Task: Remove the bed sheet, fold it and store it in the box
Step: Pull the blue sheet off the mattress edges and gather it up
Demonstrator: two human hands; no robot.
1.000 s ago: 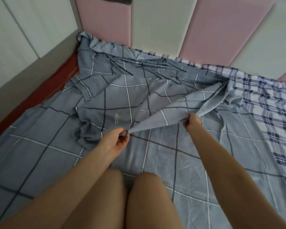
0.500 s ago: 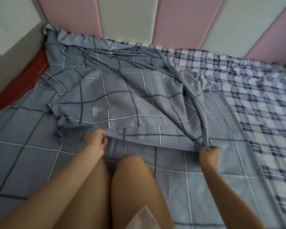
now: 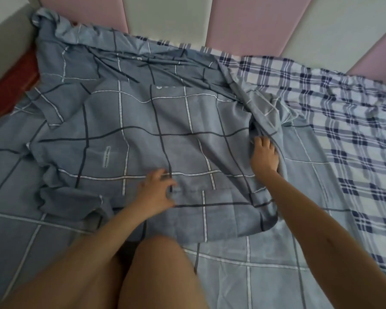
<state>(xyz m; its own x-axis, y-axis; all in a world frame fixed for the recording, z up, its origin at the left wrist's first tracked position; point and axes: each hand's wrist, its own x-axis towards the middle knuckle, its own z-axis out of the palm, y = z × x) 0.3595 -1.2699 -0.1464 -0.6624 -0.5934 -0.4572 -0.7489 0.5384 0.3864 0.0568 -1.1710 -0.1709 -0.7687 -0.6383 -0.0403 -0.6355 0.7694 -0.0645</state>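
Padded wall panels are seen at the top, pink panels (image 3: 243, 21) alternated with white panels (image 3: 165, 16). A plaid mattress cover (image 3: 354, 141) is exposed at the right. A red strip (image 3: 11, 85) is bordered by a grey ledge (image 3: 7, 45) at the left.

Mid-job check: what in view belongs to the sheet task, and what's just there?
Job: grey checked bed sheet; left hand; right hand. The box is not in view.
Just there: plaid under-sheet; padded wall panels; red bed edge.
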